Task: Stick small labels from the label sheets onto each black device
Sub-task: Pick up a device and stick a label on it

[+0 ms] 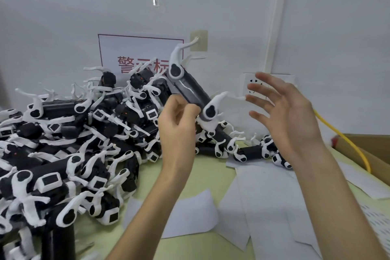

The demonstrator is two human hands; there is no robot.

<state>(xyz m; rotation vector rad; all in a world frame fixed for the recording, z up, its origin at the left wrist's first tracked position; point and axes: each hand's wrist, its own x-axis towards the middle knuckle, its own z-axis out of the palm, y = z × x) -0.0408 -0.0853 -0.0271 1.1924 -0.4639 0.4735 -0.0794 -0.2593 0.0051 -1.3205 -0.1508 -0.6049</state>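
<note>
My left hand [178, 122] grips one black device [193, 88] with white hooked end pieces and holds it up, tilted, in front of the wall. My right hand [282, 107] hovers just right of it with fingers spread, holding nothing; its fingertips are near the device's lower white tip. A large pile of the same black-and-white devices [69, 143] covers the left of the table. A few more devices [251, 150] lie behind my hands. White label sheets [263, 202] lie on the yellow-green table below my arms.
A cardboard box [367, 150] stands at the right with a yellow cable [346, 139] running into it. A perforated white sheet [377, 224] lies at the right edge. The wall behind carries a red-lettered sign [135, 53] and a socket [253, 84].
</note>
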